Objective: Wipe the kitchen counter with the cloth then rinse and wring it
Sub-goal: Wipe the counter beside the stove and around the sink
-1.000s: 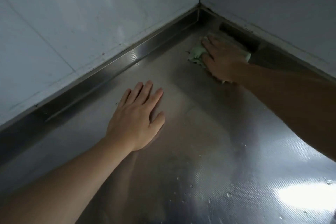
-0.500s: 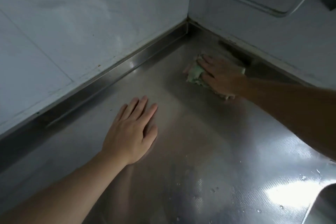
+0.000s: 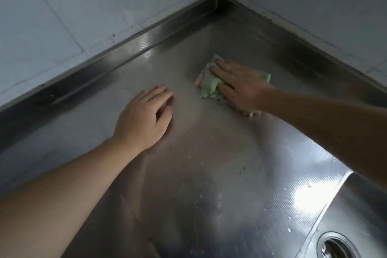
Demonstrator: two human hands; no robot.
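The right hand (image 3: 240, 86) presses flat on the green cloth (image 3: 209, 87), mid-counter (image 3: 188, 174) toward the corner at 1 o'clock. The left hand (image 3: 144, 115) rests empty, fingers curled, at 9 o'clock of it. The sink (image 3: 356, 205), with its drain (image 3: 335, 246), lies at 5 o'clock.

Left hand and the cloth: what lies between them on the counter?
Nothing: the head view shows only bare steel counter between the left hand and the green cloth under the right hand.
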